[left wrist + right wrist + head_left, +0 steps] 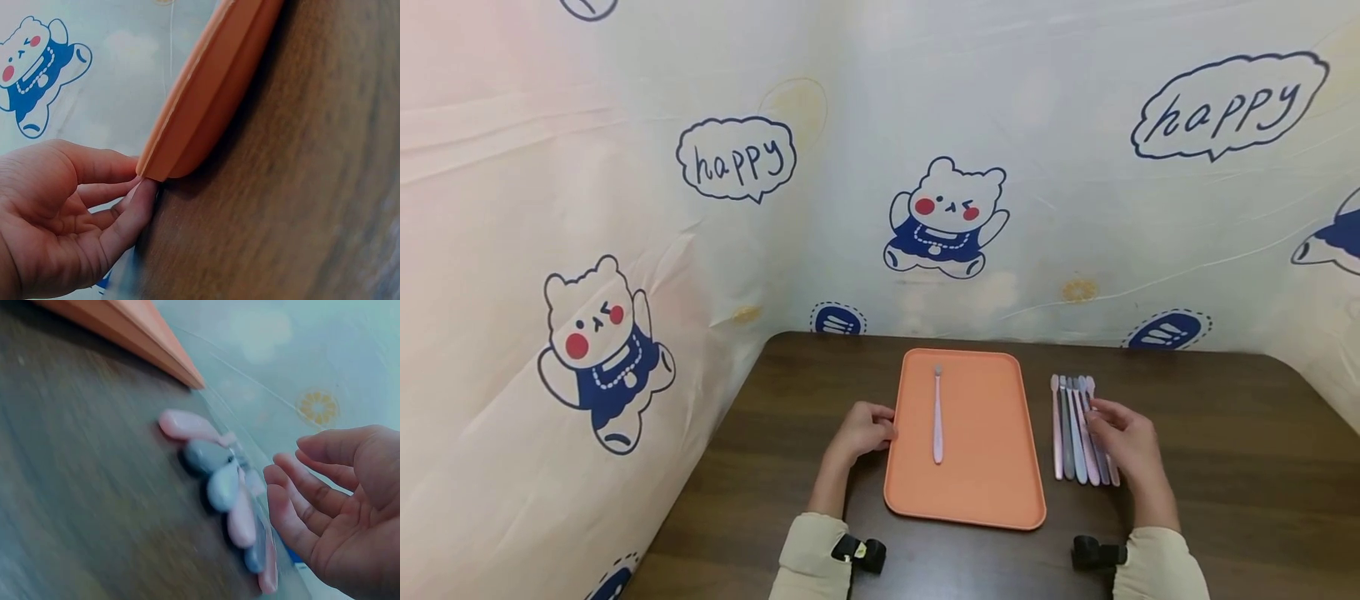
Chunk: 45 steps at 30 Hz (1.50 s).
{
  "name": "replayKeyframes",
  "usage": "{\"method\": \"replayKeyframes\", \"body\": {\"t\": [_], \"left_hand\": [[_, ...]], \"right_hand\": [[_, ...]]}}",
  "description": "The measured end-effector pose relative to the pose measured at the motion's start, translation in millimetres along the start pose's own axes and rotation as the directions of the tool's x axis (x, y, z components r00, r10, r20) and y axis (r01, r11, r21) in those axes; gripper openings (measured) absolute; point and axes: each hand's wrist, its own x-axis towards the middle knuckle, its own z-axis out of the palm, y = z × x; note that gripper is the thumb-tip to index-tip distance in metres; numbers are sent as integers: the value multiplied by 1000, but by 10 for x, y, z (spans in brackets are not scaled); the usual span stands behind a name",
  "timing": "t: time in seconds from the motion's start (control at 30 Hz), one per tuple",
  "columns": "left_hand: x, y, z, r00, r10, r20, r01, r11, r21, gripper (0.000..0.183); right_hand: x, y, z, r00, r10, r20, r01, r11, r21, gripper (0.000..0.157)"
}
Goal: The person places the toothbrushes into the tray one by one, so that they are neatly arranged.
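Note:
An orange tray [985, 433] lies on the table, and a pink toothbrush [937, 421] rests lengthwise on its left half. At the tray's left side, my left hand [867, 429] pinches the rim between thumb and fingers; the left wrist view shows this hand [75, 219] at the tray's edge [200, 106]. Several toothbrushes [1070, 442] in pink, grey and blue lie side by side right of the tray. Over the right end of that row hovers my right hand [1126, 437]. In the right wrist view, this hand [350, 506] has loosely bent fingers, apart from the toothbrush handles [240, 519], holding nothing.
The dark wooden table [1232, 433] extends on both sides of the tray. Behind and to the left hangs a pale curtain [842, 233] printed with bears and lettering. A black wrist camera [871, 556] sits at the left sleeve, another [1086, 552] at the right.

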Motion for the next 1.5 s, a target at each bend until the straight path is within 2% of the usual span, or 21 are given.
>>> {"method": "replayKeyframes", "body": {"t": [0.33, 0.93, 1.13, 1.37, 1.5], "left_hand": [[-1, -19, -13, 1000, -8, 1, 8, 1000, 28, 33], [9, -37, -7, 1000, 0, 10, 0, 1000, 11, 35], [23, -36, -5, 1000, 12, 11, -12, 1000, 5, 34], [7, -22, 2, 1000, 4, 9, -4, 1000, 2, 36], [-10, -7, 2, 1000, 3, 9, -3, 1000, -12, 36]], "right_hand": [[-20, 144, -146, 997, 73, -25, -71, 994, 88, 49], [30, 261, -194, 995, 97, -32, -100, 989, -107, 49], [57, 265, -207, 989, 145, -34, -148, 981, -122, 53], [60, 263, -214, 984, 164, -72, -172, 976, -133, 46], [63, 244, -208, 976, 207, -65, -213, 970, -119, 44]]}}
